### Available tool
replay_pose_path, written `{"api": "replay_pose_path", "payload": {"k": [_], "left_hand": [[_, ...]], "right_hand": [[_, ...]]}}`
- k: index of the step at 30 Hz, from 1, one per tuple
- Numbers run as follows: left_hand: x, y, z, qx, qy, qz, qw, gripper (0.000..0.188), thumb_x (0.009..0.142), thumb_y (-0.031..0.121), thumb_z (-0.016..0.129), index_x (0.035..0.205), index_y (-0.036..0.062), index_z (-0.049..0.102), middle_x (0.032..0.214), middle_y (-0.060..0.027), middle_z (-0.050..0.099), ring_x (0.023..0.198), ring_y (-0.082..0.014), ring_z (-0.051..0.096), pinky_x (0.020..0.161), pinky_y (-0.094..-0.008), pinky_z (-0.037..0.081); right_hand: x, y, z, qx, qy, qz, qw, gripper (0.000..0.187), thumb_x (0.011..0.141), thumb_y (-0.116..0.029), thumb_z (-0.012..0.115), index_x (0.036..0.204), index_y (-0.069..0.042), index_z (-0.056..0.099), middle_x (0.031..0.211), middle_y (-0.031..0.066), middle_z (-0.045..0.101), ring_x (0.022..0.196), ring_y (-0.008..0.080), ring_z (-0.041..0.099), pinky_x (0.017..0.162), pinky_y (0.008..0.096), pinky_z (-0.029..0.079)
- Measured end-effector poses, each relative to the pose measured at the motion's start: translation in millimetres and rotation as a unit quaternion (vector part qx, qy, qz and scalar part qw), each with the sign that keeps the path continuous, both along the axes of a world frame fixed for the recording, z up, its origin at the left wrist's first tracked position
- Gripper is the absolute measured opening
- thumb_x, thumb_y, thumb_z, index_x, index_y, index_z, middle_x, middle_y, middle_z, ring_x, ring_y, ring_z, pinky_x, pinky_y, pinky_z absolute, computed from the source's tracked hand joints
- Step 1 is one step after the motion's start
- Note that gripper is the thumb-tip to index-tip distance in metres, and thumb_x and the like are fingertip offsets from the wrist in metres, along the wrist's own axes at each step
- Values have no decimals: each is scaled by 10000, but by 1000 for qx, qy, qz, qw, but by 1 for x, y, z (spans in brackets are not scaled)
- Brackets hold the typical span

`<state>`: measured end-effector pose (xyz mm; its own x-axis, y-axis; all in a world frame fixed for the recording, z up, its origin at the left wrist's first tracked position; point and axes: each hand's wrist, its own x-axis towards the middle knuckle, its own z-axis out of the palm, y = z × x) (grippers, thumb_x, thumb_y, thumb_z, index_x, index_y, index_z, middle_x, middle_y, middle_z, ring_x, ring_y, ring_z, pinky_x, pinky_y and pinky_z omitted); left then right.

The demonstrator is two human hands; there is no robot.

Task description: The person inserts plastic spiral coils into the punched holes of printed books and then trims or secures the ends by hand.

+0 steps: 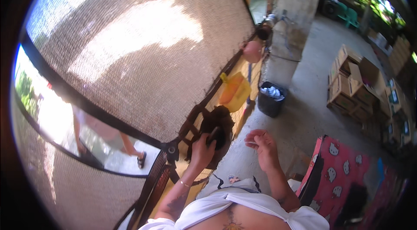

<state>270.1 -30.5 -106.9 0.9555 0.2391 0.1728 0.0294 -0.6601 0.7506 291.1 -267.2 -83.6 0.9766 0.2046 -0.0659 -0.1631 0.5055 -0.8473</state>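
Observation:
My left hand [203,151] reaches to a dark brown bag-like thing [218,119] hanging by the mesh screen. Its fingers are closed round a rounded black object [216,137] at the front of that bag, whose kind I cannot make out. My right hand [263,148] is raised over the concrete floor, palm turned inward. Its fingers are loosely bent and apart, with nothing visible in them. Just beyond the dark bag hangs a yellow plastic container [236,93] with an orange inside.
A large mesh screen [143,60] in a dark frame fills the left. Behind it a person's leg and sandal [141,159] show. Ahead stand a black bin [271,101] and a concrete pillar [296,17]. Cardboard boxes [343,91] and a pink patterned surface [336,165] are at right.

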Motion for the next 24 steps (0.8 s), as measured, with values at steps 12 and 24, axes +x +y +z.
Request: {"api": "replay_pose_path", "payload": {"k": [12, 24], "left_hand": [[-57, -4, 180, -362, -45, -902, 230, 293, 973, 152, 667, 1136, -90, 686, 1110, -294, 665, 986, -344, 712, 830, -383, 578], [-120, -90, 258, -253, -89, -963, -27, 143, 939, 114, 670, 1025, 19, 733, 1033, -130, 720, 931, -205, 719, 678, -261, 547]], "right_hand": [[-179, -53, 162, 1, -502, 407, 763, 239, 1021, -202, 611, 1145, -17, 700, 1123, 130, 679, 1016, 310, 662, 906, 450, 521], [-362, -52, 217, -294, -626, 307, 654, 150, 996, -233, 540, 983, -137, 654, 894, -6, 592, 878, 165, 612, 792, 323, 470]]}}
